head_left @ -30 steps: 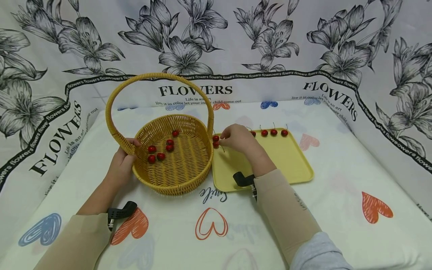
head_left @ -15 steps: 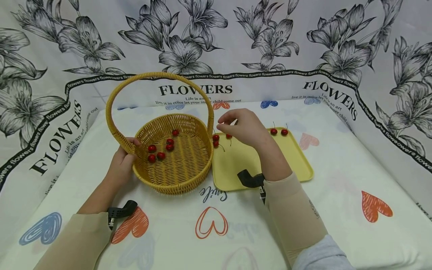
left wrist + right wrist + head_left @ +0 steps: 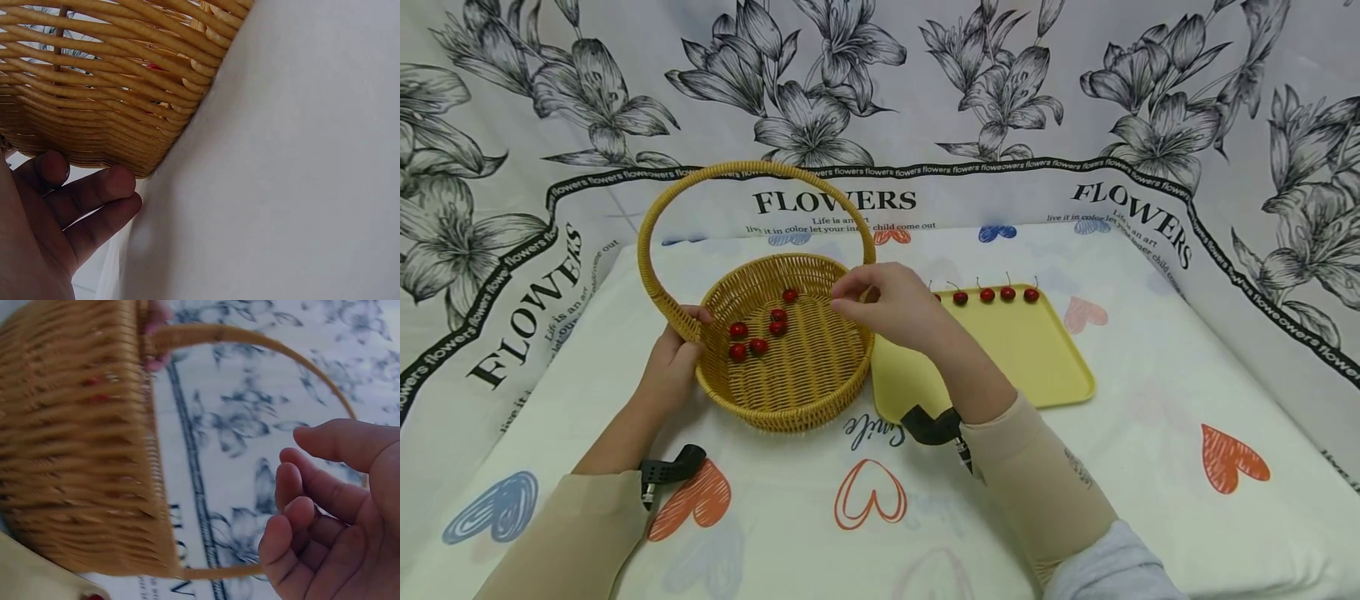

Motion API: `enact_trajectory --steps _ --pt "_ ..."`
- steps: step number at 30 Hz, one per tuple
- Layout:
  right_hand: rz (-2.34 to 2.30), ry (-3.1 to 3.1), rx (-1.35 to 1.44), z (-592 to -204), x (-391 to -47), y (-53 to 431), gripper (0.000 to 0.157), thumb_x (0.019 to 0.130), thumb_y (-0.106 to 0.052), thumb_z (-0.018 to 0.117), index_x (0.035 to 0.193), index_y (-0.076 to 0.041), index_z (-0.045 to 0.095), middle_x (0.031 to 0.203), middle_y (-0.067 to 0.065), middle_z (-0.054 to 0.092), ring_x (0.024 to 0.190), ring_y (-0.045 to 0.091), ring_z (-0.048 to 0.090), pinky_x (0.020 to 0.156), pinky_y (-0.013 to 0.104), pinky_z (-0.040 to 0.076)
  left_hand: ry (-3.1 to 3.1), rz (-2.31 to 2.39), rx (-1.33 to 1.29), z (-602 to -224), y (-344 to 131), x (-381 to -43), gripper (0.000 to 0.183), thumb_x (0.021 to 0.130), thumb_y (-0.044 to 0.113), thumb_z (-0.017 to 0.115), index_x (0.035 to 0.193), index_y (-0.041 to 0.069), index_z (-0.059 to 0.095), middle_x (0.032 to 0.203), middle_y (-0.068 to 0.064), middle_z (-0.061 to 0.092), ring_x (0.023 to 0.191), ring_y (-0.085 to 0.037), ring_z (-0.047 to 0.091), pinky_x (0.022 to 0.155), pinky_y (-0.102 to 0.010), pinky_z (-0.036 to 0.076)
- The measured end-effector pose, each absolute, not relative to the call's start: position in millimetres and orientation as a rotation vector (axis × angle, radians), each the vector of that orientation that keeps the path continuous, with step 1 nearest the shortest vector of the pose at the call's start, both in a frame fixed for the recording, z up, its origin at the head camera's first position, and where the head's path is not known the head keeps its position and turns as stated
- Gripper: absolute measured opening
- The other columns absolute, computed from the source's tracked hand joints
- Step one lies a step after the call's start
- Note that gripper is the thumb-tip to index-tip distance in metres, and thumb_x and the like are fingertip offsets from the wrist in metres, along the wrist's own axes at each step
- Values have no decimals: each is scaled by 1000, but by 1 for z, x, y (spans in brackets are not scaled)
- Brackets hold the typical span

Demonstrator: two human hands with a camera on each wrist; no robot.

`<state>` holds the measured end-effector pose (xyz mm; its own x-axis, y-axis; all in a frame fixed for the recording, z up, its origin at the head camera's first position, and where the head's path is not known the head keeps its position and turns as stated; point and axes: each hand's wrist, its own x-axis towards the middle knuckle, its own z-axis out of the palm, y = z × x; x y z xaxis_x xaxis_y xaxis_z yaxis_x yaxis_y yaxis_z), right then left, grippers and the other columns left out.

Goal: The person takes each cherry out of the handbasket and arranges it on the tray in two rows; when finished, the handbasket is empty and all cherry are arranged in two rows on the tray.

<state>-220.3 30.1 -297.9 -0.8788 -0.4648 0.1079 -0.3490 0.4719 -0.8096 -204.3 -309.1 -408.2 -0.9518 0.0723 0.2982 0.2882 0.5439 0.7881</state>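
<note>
My left hand (image 3: 673, 362) grips the rim of a yellow-brown wicker basket (image 3: 797, 408) at the foot of its tall handle. In the left wrist view, fingers of the left hand (image 3: 81, 206) show beside the woven wall. Several red cherries (image 3: 758, 347) lie inside, towards the left. My right hand (image 3: 895, 308) hovers at the basket's right rim. In the right wrist view, the right hand (image 3: 331, 531) has loosely bent fingers, thumb apart, and nothing visible between them. Cherries with stems, one a cherry (image 3: 960, 297), line the far edge of a yellow tray (image 3: 1000, 358).
The tray stands right against or very near the basket's right side; the right hand hides its left end. A white cloth (image 3: 790, 517) with printed hearts covers the table. Behind hangs a flower-printed cloth (image 3: 910, 83). The handle arches over the basket.
My right hand goes from the cherries at the tray's left edge up and right over the far row, then back left to the basket's rim. The left hand stays put.
</note>
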Motion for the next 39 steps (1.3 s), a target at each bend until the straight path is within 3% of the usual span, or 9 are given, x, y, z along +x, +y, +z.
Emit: enact_trajectory --steps 9,21,26,29,33,36,39 --pt "-1232 2576 -802 -331 -215 -9 20 98 -24 68 114 -13 73 96 -4 64 86 15 57 72 27 47 -2562 -1377 -307 -409 -309 -206 36 95 3 34 130 0 39 142 -22 45 129 -39 45 95 -23 41" --pt "-854 2633 -886 -342 -219 -58 31 98 -26 69 125 -12 72 91 -6 64 80 10 56 71 24 45 -2520 -1374 -391 -408 -310 -207 37 94 2 35 131 -2 40 136 -23 47 122 -37 45 92 -18 37" --pt "-562 2648 -887 -340 -225 -80 46 98 -28 68 140 -10 63 125 0 68 107 13 62 90 27 48 -2528 -1357 -393 -407 -311 -205 35 95 2 35 129 -2 40 136 -23 48 122 -36 46 93 -17 36" --pt "-396 2642 -864 -343 -228 -93 59 100 -31 65 153 -11 48 148 4 54 133 17 51 105 31 43 -2537 -1346 -385 -407 -313 -204 35 95 2 35 129 -1 39 136 -22 47 123 -35 46 93 -17 36" --pt "-221 2657 -847 -352 -233 -106 64 103 -32 58 160 -16 35 156 7 45 143 21 40 111 33 37 -2545 -1350 -370 -407 -314 -203 36 95 4 35 130 -1 39 136 -23 47 121 -37 47 91 -16 36" --pt "-178 2683 -867 -359 -235 -113 51 104 -28 56 153 -19 49 151 6 49 133 17 47 106 32 41 -2550 -1356 -366 -406 -314 -203 37 94 3 35 131 -2 39 137 -25 47 119 -38 47 89 -16 37" --pt "-158 2714 -910 -363 -236 -116 32 104 -26 57 133 -18 68 137 3 58 115 13 53 96 29 46 -2549 -1360 -370 -405 -314 -203 37 94 2 35 130 -2 39 136 -24 47 119 -38 47 89 -16 36"
